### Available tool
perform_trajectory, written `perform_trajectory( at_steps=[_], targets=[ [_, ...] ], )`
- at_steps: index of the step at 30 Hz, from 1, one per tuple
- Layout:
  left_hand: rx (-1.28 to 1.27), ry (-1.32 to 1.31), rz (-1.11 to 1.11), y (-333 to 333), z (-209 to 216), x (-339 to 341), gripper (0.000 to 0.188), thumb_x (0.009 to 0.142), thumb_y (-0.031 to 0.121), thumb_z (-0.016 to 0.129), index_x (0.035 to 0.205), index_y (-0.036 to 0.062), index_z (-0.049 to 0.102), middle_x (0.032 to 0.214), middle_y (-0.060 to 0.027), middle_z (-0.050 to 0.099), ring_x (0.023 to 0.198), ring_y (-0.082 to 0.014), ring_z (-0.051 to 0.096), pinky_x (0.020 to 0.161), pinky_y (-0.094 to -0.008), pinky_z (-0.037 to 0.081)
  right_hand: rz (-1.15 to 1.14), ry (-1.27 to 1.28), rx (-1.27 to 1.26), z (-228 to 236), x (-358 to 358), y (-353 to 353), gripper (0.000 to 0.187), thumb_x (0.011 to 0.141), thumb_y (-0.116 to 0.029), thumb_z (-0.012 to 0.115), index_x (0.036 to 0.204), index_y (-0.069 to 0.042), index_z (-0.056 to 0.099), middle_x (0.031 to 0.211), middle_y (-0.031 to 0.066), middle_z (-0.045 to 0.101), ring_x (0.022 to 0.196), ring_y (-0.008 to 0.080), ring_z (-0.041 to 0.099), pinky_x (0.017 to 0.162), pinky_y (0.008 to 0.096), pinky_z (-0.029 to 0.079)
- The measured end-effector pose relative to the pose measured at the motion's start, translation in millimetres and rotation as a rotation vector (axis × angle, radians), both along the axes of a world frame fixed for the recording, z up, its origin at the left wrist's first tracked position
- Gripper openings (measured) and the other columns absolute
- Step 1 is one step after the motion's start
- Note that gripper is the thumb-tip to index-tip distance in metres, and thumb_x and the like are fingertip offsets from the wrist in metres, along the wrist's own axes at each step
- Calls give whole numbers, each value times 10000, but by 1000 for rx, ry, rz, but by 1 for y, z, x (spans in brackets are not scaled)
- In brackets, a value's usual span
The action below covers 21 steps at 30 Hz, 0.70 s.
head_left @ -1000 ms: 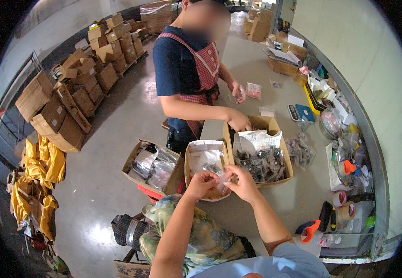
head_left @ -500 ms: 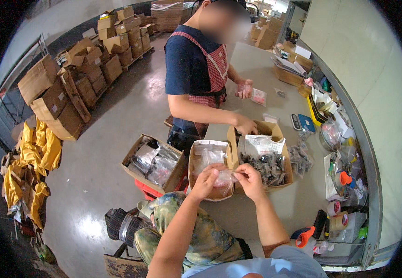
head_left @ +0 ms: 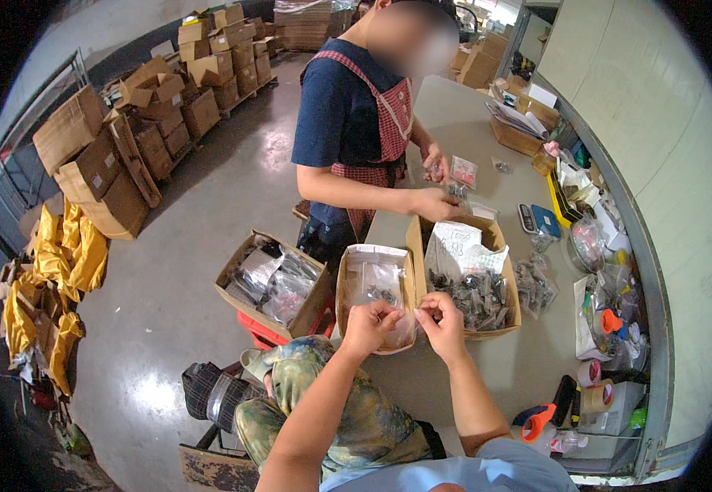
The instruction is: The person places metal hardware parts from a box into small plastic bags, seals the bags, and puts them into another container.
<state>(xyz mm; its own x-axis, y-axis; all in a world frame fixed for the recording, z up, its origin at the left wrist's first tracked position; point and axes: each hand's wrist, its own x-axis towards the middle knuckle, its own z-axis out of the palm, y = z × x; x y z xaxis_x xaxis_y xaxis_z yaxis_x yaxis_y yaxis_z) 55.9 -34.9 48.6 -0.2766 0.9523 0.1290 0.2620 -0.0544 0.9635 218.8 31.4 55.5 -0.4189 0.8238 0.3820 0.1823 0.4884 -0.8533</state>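
Note:
My left hand (head_left: 370, 326) and my right hand (head_left: 442, 323) are close together over the near end of a cardboard box (head_left: 411, 289) lined with clear plastic bags. Both have thumb and fingers pinched on a clear plastic bag (head_left: 403, 331) stretched between them; its contents are hard to make out. Within the lined box, just beyond my left fingers, lies a small cluster of dark parts (head_left: 384, 293). Right beside my right hand is a larger carton (head_left: 487, 334) full of small bagged dark pieces (head_left: 472, 295), with white paper sheets (head_left: 457, 246) on top.
Across the table a co-worker (head_left: 348, 139) in a checked apron holds a small clear bag (head_left: 458, 192). An open box of clear packets (head_left: 270, 283) stands at left on a red stool. Bagged parts (head_left: 534, 283), a small scale (head_left: 543, 220) and tape rolls (head_left: 598, 394) lie at right.
My hands have come slightly lower and the bag between them shows less. Dark parts now show in the lined box. The co-worker's hand has risen from the larger carton with a small bag.

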Motion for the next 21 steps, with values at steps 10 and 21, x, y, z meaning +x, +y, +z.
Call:
perform_trajectory(
  at_steps=[10, 21],
  targets=[
    [143, 15, 38, 7, -11, 4, 176, 720, 112, 737, 719, -25, 626, 670, -133, 612, 594, -205, 598, 572, -300, 468, 48, -100, 112, 32, 3, -8, 120, 796, -3, 623, 911, -8, 590, 867, 73, 605, 753, 154, 563, 681, 269, 455],
    [113, 211, -25, 3, 0, 5, 205, 665, 128, 743, 810, 4, 669, 770, -159, 615, 664, -299, 609, 609, -351, 489, 240, -498, 252, 55, 1, -18, 199, 765, -197, 655, 900, -51, 639, 911, 85, 618, 849, 270, 554, 824, 355, 426]
  ],
)
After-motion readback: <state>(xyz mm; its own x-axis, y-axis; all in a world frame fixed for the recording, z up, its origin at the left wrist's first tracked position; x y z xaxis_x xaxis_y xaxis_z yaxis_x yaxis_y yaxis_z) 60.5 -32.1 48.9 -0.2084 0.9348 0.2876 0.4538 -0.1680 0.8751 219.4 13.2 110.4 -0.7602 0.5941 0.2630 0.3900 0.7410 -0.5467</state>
